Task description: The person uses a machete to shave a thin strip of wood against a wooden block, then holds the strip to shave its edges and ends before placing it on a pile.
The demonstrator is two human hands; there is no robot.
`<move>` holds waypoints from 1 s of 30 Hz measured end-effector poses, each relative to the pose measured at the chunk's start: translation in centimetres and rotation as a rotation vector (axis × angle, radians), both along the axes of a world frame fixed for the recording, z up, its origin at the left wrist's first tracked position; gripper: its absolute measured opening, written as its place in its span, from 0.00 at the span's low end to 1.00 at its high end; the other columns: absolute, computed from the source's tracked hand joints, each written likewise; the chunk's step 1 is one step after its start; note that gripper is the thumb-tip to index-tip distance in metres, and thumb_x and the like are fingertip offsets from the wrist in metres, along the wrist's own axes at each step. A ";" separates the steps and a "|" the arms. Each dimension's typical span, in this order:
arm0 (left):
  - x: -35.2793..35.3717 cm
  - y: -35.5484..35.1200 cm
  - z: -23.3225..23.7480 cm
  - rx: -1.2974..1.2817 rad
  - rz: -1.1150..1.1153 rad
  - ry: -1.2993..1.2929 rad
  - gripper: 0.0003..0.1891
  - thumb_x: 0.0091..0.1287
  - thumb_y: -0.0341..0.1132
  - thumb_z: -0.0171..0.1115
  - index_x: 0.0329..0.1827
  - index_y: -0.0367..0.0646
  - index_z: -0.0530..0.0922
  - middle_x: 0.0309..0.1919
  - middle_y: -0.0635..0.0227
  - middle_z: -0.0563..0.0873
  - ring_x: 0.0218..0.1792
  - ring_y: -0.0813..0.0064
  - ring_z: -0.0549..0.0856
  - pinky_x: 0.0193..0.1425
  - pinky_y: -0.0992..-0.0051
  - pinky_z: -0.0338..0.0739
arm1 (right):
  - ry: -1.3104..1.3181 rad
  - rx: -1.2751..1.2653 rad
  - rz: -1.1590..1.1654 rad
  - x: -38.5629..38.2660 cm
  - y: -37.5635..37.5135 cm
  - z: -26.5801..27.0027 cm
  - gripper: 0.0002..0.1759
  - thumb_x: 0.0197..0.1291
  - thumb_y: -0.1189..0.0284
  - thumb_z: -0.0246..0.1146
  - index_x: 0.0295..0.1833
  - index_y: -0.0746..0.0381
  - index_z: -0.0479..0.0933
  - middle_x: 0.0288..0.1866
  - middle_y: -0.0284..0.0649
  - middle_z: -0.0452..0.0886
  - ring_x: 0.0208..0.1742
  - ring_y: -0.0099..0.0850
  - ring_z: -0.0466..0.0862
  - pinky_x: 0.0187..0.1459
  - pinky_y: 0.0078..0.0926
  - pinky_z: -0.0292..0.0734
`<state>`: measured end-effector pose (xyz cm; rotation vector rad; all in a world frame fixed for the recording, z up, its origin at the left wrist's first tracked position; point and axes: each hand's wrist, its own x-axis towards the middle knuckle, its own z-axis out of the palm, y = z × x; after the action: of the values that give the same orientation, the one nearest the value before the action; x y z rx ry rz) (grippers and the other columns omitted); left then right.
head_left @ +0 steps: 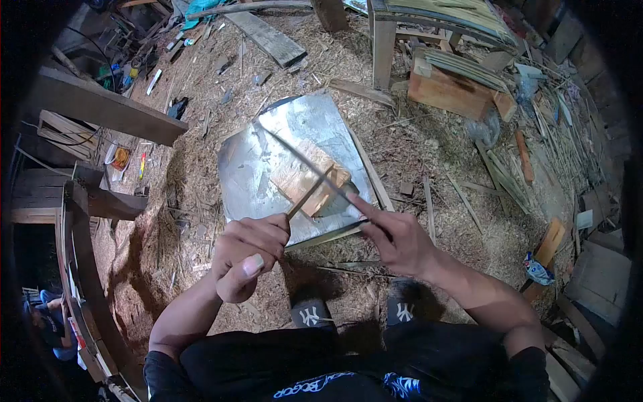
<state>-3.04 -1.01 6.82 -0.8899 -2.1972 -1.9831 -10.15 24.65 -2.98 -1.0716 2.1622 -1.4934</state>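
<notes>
My left hand [249, 254] is closed in a fist round a narrow brownish rod [307, 199], which slants up and away to the right. Between the thumb and fingers of my right hand [400, 244] is a long thin dark strip [289, 149], pointing up and to the left. Something whitish shows by the right fingertips. Rod and strip cross each other over a pale wood block [295, 171]. The block lies on a shiny metal sheet [244, 157] with a square outline, in front of my feet.
Wood shavings [462, 214] cover the ground. A wooden beam [110, 104] juts in from the left, and a loose plank [268, 37] lies at the back. Stacked boards [449, 90] stand at the back right. Another person [53, 325] appears at the lower left.
</notes>
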 end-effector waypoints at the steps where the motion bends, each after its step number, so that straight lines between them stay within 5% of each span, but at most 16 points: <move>1: 0.0 -0.1 0.0 -0.019 -0.021 0.007 0.24 0.68 0.39 0.47 0.12 0.41 0.59 0.11 0.62 0.65 0.15 0.63 0.62 0.30 0.64 0.60 | -0.131 0.095 -0.024 -0.1 0.0 0.4 0.31 0.75 0.66 0.58 0.80 0.47 0.62 0.27 0.47 0.84 0.19 0.34 0.81 0.27 0.39 0.81; 7: 0.2 0.0 -0.3 -0.007 -0.038 0.025 0.21 0.66 0.36 0.48 0.12 0.38 0.64 0.12 0.59 0.69 0.15 0.63 0.64 0.30 0.63 0.61 | 0.040 0.019 0.028 0.2 0.6 0.3 0.30 0.76 0.66 0.56 0.81 0.47 0.61 0.25 0.43 0.84 0.19 0.27 0.81 0.22 0.32 0.80; 15: 0.4 -0.2 -0.8 0.020 -0.049 0.028 0.20 0.65 0.35 0.48 0.13 0.38 0.65 0.13 0.58 0.71 0.15 0.63 0.65 0.30 0.63 0.62 | -0.033 0.100 0.055 0.1 0.9 0.8 0.31 0.76 0.66 0.57 0.81 0.45 0.60 0.24 0.45 0.83 0.19 0.29 0.81 0.27 0.35 0.81; 23: 0.6 -0.2 -1.0 0.047 0.018 0.011 0.22 0.65 0.36 0.47 0.11 0.41 0.59 0.10 0.63 0.63 0.14 0.66 0.60 0.29 0.64 0.59 | -0.019 -0.008 0.037 0.4 0.6 0.1 0.31 0.75 0.66 0.58 0.81 0.49 0.61 0.23 0.46 0.83 0.20 0.34 0.83 0.29 0.36 0.82; 25: 0.7 -0.1 -0.9 0.056 0.027 0.000 0.23 0.66 0.36 0.47 0.11 0.42 0.58 0.09 0.64 0.62 0.14 0.66 0.60 0.29 0.64 0.59 | -0.096 0.152 -0.013 -0.6 0.8 0.4 0.30 0.75 0.66 0.58 0.80 0.50 0.62 0.25 0.47 0.84 0.21 0.35 0.84 0.28 0.38 0.83; 30: 0.8 -0.1 -0.7 0.042 0.040 -0.023 0.24 0.66 0.37 0.47 0.10 0.42 0.56 0.09 0.64 0.61 0.13 0.67 0.58 0.30 0.65 0.58 | 0.066 -0.114 -0.010 0.6 0.5 -1.2 0.31 0.76 0.65 0.57 0.81 0.49 0.61 0.25 0.48 0.84 0.19 0.35 0.83 0.26 0.38 0.82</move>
<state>-2.28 -1.10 6.08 -0.8158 -2.1586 -2.0236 -9.56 25.11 -4.22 -1.1642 2.1518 -1.6250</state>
